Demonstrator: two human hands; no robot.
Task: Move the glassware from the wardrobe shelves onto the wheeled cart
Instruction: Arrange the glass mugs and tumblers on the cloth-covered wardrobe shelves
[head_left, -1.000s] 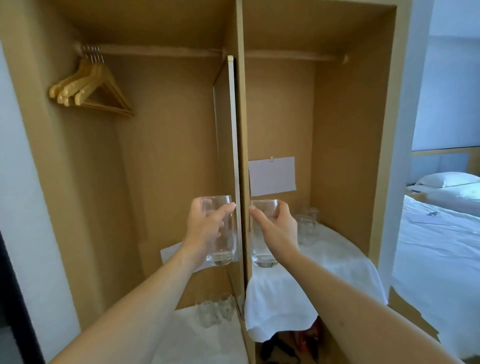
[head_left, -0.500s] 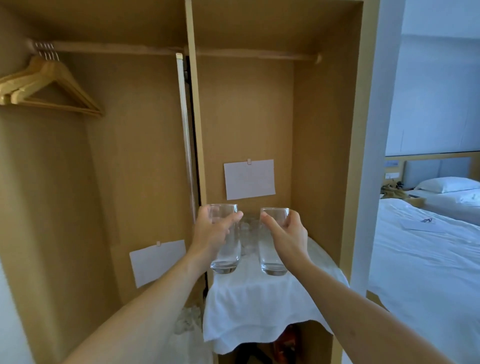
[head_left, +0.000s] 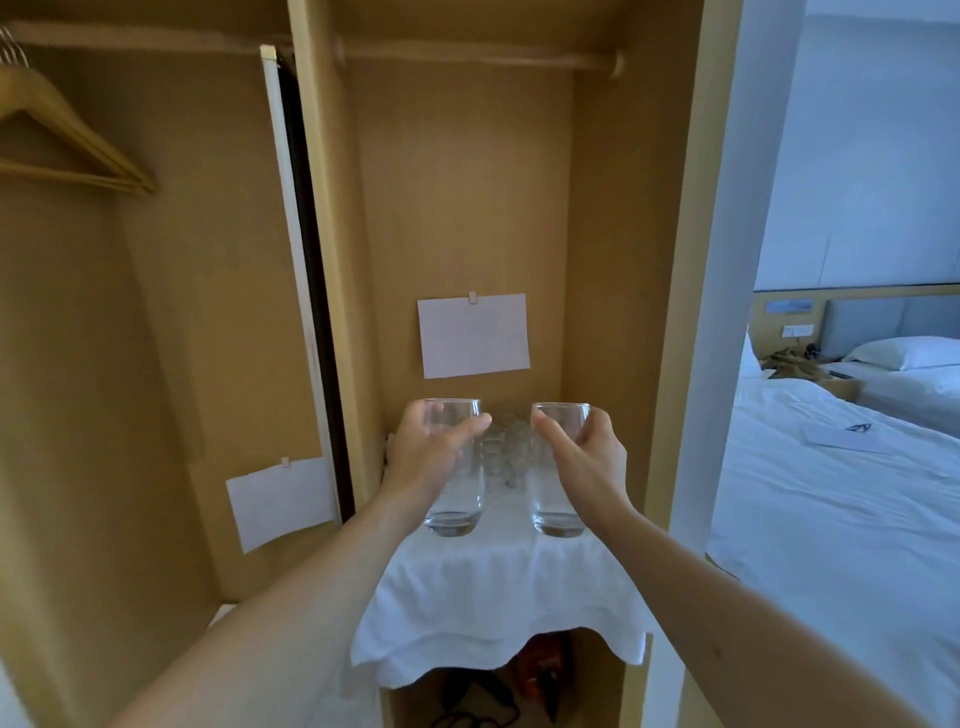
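Wardrobe shelf (head_left: 498, 587) cloth-covered; left hand (head_left: 428, 457) grips tumbler (head_left: 457, 499), right hand (head_left: 587, 457) grips second tumbler (head_left: 556, 499).

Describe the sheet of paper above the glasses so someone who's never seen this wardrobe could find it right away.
Look in the wardrobe's right compartment, above the cloth-covered shelf. The blank white sheet hangs clipped to the back panel, higher than the other sheet on the left.

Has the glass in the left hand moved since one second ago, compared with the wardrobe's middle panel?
Yes. The left glass has crossed to the right of the middle panel, over the white cloth.
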